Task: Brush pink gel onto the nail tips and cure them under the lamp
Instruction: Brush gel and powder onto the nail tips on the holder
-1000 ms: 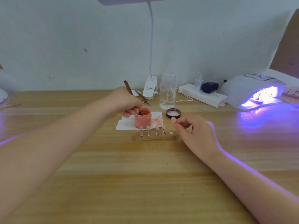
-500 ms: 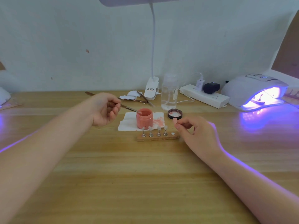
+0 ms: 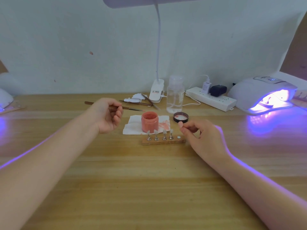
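The left hand (image 3: 108, 117) gripped the brush (image 3: 126, 108) beside the open gel jar (image 3: 149, 122); the right hand (image 3: 201, 136) pinched 1 pink nail tip (image 3: 180, 125) above the wooden holder (image 3: 163, 141).

Your left hand (image 3: 108, 114) and right hand (image 3: 201, 136) are bare, and both forearms show no sleeves, rings or watch.

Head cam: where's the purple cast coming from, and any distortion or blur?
Head view: violet light spills from the lit curing lamp at right, tinting the table and rimming both forearms; the wide-angle lens bows the table's far edge; the nail tips on the holder look soft.
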The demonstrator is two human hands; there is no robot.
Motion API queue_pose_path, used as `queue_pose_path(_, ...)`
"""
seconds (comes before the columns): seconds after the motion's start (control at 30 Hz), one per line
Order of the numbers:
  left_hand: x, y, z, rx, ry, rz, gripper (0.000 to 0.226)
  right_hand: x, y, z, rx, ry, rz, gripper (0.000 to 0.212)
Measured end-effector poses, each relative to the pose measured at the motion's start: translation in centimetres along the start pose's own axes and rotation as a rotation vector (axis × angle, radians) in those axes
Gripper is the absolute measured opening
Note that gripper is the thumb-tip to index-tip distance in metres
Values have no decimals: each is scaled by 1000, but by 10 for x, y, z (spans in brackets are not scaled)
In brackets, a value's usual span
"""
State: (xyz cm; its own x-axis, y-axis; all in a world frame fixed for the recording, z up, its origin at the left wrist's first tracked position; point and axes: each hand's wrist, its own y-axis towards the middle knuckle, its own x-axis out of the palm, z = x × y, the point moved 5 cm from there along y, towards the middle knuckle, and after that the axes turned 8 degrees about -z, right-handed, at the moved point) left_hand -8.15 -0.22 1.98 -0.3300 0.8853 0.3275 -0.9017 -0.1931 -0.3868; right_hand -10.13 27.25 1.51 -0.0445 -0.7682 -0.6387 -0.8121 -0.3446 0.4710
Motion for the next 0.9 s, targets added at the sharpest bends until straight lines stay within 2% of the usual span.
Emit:
queue_pose_path(0.3,-5,-2,-15,-33,-19,39,18,0,0,0,-7,-17,8,14)
queue_pose_path(0.5,-2,-15,-4,61,-53,45,16,0,0,1,-10,8,9,10)
queue_pose_path(0.63,38,-35,0,306,62,4,21,0,-1,0,-17,2,25,10)
queue_pose_path(0.77,79,-62,-14,730,434,-20,18,-1,0,0,-15,-18,22,11)
queue_pose_path(0.9,96,-75,-44,994,716,-85,15,-1,0,0,-19,-20,26,7)
